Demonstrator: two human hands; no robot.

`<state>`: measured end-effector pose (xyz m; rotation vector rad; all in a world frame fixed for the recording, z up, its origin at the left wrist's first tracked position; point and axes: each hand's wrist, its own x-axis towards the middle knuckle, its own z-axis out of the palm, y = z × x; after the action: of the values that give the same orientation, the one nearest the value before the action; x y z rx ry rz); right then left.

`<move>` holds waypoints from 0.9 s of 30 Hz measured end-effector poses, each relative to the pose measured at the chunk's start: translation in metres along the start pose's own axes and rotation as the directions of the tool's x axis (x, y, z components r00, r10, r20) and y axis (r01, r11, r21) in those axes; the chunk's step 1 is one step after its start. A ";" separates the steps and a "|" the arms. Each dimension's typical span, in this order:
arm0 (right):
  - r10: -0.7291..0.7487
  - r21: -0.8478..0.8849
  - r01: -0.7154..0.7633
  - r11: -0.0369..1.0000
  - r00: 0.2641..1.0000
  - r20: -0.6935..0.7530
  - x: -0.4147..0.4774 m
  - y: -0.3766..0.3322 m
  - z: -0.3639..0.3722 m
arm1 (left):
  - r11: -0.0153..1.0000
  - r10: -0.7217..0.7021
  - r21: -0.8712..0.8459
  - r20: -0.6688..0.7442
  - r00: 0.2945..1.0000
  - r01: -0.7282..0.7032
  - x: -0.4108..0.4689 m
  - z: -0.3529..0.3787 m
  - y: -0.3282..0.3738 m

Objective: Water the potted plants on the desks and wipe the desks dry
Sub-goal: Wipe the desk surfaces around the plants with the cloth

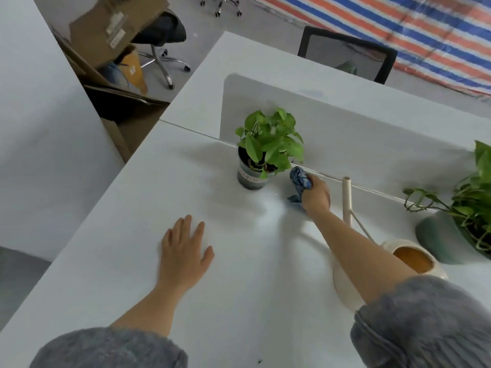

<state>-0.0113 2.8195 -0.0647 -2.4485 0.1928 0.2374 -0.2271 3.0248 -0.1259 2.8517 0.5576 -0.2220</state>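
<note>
A small leafy plant [268,140] grows in a dark pot [251,175] near the back of the white desk [111,261]. Just right of the pot, my right hand [316,193] grips a crumpled blue cloth [300,181] pressed against the desk surface. My left hand [184,251] lies flat on the desk, fingers spread, holding nothing. A cream watering can [348,208] with a long upright spout stands to the right, partly hidden behind my right forearm. A bigger plant [473,192] in a round green pot [435,237] sits at the right edge.
A white divider panel [345,120] runs behind the plants. Beyond it is a second desk with a black mesh chair [345,55]. Cardboard boxes [111,35] and another chair [162,30] stand on the floor at the upper left. A striped tarp [398,25] covers the far right.
</note>
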 end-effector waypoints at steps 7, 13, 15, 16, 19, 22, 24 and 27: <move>-0.377 -0.393 0.354 0.849 0.926 0.022 -0.058 0.001 0.054 | 1.000 -0.003 0.020 -0.016 1.000 0.004 0.003 0.003 -0.002; -0.607 -0.175 0.718 0.674 0.673 0.422 -0.131 -0.017 0.065 | 1.000 0.007 0.019 0.000 1.000 -0.007 0.001 0.002 0.000; -0.546 -0.181 0.625 0.759 0.762 0.348 -0.119 -0.034 0.064 | 1.000 0.008 0.011 0.001 1.000 -0.008 0.001 0.000 -0.001; -0.518 -0.197 0.581 0.789 0.803 0.294 -0.109 -0.046 0.061 | 1.000 0.009 0.000 0.001 1.000 -0.009 0.001 0.000 0.000; -0.556 -0.272 0.577 0.770 0.816 0.158 -0.077 -0.077 0.064 | 1.000 0.020 0.011 -0.028 0.999 -0.020 0.000 0.003 -0.001; -0.640 -0.418 0.689 0.592 0.717 0.276 -0.063 -0.095 0.093 | 0.999 0.015 0.028 -0.045 0.999 -0.014 0.001 0.005 -0.002; -0.688 -0.448 0.721 0.529 0.674 0.271 -0.058 -0.100 0.114 | 0.998 0.017 0.055 -0.049 0.999 -0.014 0.002 0.005 -0.003; -0.555 -0.484 0.626 0.611 0.775 0.303 -0.051 -0.093 0.131 | 0.997 0.021 0.075 -0.062 0.998 -0.017 0.002 0.007 -0.004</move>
<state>-0.0581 2.9780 -0.0975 -2.8939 -0.8783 0.1556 -0.2276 3.0269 -0.1335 2.9433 0.5451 -0.1538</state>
